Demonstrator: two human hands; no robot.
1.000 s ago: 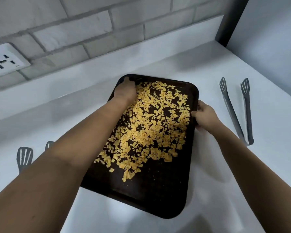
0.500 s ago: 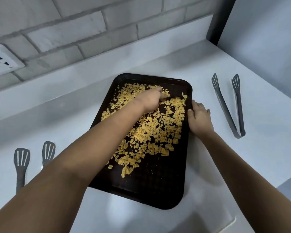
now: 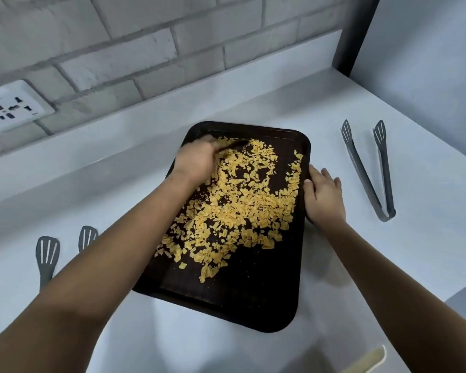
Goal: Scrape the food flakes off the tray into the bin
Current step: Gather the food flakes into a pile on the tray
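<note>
The dark rectangular plastic tray point(image 3: 253, 297) lies flat on the white countertop point(image 3: 388, 265), covered with yellow food flakes point(image 3: 240, 208). The left hand point(image 3: 197, 160) is over the tray's far end; its grip is blurred and cannot be determined. The right hand point(image 3: 324, 195) rests against the tray's right rim, fingers extended.

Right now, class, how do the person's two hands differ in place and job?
The left hand is over the tray's far end among the flakes, blurred; the right hand rests at the tray's right rim, sharp. The left's fingers look curled; the right's lie fairly straight. Both are bare.
</note>
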